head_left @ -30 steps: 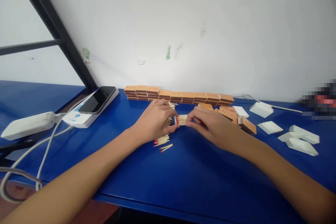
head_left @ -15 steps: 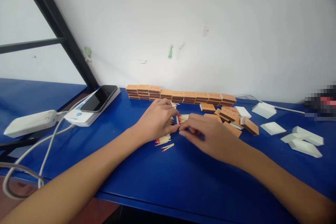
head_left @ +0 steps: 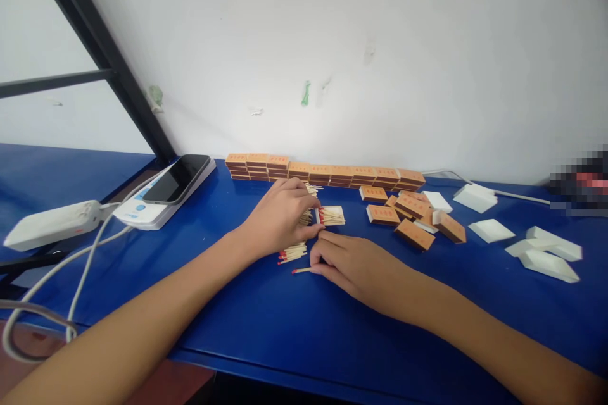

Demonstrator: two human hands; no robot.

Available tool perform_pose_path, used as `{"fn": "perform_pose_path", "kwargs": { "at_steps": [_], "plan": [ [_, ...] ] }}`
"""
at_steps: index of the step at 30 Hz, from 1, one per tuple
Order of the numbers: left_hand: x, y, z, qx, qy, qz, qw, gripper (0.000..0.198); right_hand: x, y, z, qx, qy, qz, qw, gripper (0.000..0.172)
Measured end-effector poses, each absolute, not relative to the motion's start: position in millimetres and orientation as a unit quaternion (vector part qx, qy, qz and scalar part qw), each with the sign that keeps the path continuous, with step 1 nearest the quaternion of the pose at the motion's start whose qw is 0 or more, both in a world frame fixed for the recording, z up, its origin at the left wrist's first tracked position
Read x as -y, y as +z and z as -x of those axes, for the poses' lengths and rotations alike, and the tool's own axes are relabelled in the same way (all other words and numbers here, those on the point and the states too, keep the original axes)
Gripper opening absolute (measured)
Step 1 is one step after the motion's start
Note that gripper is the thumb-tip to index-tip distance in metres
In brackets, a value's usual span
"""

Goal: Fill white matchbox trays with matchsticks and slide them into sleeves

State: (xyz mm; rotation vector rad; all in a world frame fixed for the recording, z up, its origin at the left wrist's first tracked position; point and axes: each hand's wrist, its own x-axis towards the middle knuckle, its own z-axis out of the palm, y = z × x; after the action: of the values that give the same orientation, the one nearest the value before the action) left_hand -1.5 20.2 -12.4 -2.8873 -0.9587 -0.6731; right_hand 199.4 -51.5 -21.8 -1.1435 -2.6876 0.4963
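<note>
My left hand (head_left: 280, 218) rests curled over a pile of red-tipped matches (head_left: 292, 253) on the blue table (head_left: 285, 323), its fingertips against a small white tray (head_left: 331, 216) filled with matches. My right hand (head_left: 349, 262) lies low on the table in front of that tray, fingers pinched on a loose match (head_left: 300, 271). Orange matchbox sleeves (head_left: 413, 212) lie scattered just right of the tray.
A long row of stacked orange matchboxes (head_left: 323, 174) lines the wall. Empty white inner trays (head_left: 522, 234) lie at the right. A phone (head_left: 178, 178) rests on a white device, with a white power strip (head_left: 52, 224) and cables (head_left: 47, 285) at the left.
My right hand has left the filled tray and come down toward me to the loose match. The tray now stands uncovered. My left hand has stayed put.
</note>
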Motion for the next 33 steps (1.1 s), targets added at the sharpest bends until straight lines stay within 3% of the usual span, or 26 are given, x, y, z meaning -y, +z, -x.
{"fn": "perform_pose_path", "kwargs": {
  "at_steps": [7, 19, 27, 33],
  "plan": [
    [-20.2, -12.4, 1.1, 0.304, -0.213, 0.929, 0.009, 0.031, 52.2, -15.6, -204.7, 0.903, 0.159, 0.395, 0.059, 0.012],
    [-21.4, -14.4, 0.8, 0.301, -0.224, 0.927, 0.021, 0.031, 60.9, -22.9, -196.3, 0.889, 0.195, 0.393, 0.132, 0.002],
    [-21.1, -13.7, 1.5, 0.309, -0.217, 0.926, 0.011, 0.031, 58.8, -16.0, -198.5, 0.887, 0.193, 0.411, 0.087, 0.011],
    [-20.5, -13.0, 0.6, 0.307, -0.210, 0.928, 0.002, 0.034, 34.1, -4.1, -232.2, 0.877, 0.098, 0.433, 0.185, 0.015]
  ]
}}
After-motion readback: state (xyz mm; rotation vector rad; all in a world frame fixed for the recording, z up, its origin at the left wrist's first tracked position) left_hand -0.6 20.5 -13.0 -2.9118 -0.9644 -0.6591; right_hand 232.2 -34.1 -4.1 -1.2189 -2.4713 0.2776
